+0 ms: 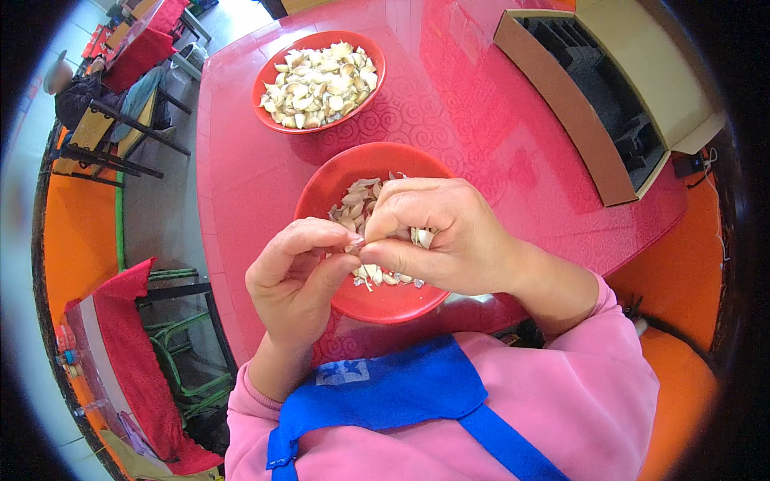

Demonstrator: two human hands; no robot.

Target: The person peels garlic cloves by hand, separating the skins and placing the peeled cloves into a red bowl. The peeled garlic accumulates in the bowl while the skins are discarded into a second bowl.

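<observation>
Both my hands are raised over a red bowl (400, 309) that holds garlic cloves (355, 201) and bits of skin. Between the thumb and forefinger of my left hand (304, 270) is a small garlic clove (354, 245), partly hidden by the fingers. The fingertips of my right hand (445, 231) pinch at the same clove from the other side. Some pale cloves (424, 237) show below the curled fingers of my right hand; whether that hand holds them I cannot tell. Farther back, a second red bowl (380, 54) is heaped with unpeeled-looking garlic cloves (319, 84).
A glossy red cloth covers the table (240, 180). An open cardboard box (559, 114) with dark inserts lies at the back right. At the far left a person (78, 90) sits on a bench, and green stools (186, 337) stand near a red-covered table (129, 337).
</observation>
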